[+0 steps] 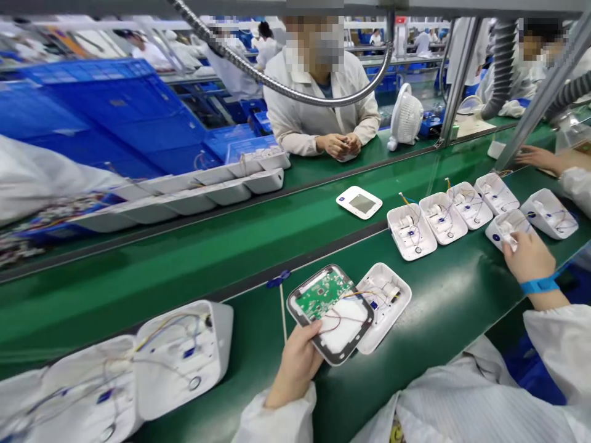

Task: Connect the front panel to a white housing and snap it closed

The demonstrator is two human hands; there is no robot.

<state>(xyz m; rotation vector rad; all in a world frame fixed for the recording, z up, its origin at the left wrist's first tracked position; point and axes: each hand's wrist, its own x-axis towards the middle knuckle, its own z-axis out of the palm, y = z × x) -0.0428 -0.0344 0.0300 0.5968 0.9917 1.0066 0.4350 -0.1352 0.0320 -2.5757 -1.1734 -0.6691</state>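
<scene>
My left hand (298, 360) is closed on the lower left edge of a front cover with a green circuit board (323, 292), thumb on top. The cover is tilted, its inner side facing up. Thin wires run from it toward a white plastic housing (392, 307), which lies on the bench partly behind it. To the right, my right hand (530, 264), with a blue wrist strap (540, 284), grips the near wall of another white housing (496, 237). Its fingertips reach over the rim, and what they touch inside is partly hidden.
White housings with wires stand in a row (443, 218) at right and at lower left (184, 363). A white cover with a display window (359, 203) lies on the green belt (258, 221). A co-worker's hands (341, 146) are opposite; another person's hand (538, 159) is far right.
</scene>
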